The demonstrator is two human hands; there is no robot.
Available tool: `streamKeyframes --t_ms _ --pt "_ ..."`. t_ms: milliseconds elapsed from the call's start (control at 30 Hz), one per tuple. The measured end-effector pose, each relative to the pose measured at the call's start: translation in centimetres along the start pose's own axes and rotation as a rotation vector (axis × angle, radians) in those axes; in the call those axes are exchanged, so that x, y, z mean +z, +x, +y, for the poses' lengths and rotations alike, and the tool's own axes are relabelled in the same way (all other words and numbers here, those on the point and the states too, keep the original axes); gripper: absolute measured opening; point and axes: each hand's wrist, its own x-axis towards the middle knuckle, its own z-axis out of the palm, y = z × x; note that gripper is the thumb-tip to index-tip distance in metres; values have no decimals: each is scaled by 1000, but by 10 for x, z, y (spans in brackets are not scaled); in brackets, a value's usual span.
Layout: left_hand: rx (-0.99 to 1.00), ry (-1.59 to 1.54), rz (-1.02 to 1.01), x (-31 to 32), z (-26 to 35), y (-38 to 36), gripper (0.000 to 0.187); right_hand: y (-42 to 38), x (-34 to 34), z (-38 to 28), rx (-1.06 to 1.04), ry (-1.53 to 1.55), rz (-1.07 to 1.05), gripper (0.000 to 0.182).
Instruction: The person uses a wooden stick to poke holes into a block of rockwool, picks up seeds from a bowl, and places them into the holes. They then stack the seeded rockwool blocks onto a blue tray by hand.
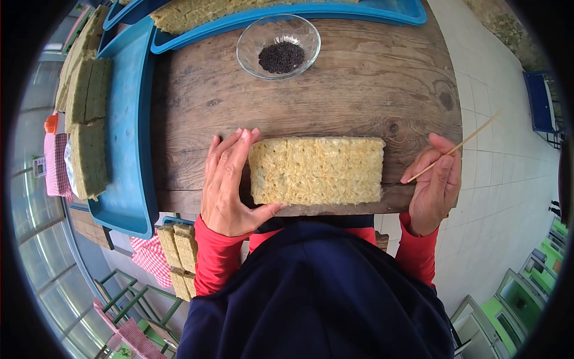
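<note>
A yellowish fibrous block (pixel 317 171) with small holes in its top lies flat near the front edge of the wooden table (pixel 359 78). My left hand (pixel 230 179) rests at the block's left end, fingers spread, the thumb along its near edge. To the right of the block and apart from it, my right hand (pixel 435 179) pinches a thin wooden stick (pixel 472 134) between thumb and fingers. The stick's lower tip points toward the block. Beyond the block stands a clear glass bowl (pixel 246 51) holding small black grains (pixel 281 57).
Blue trays (pixel 122 137) line the table's left side and far edge, with more fibrous blocks (pixel 89 119) at the left. Further blocks (pixel 178 245) sit below the table's level, near my left sleeve. Green-framed furniture (pixel 134 293) stands at the lower left.
</note>
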Motion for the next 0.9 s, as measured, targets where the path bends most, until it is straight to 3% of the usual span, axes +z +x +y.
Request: streamKeyframes --t_ms 900 --pt "46 36 65 4 0 -3 109 0 -2 1 29 0 -14 35"
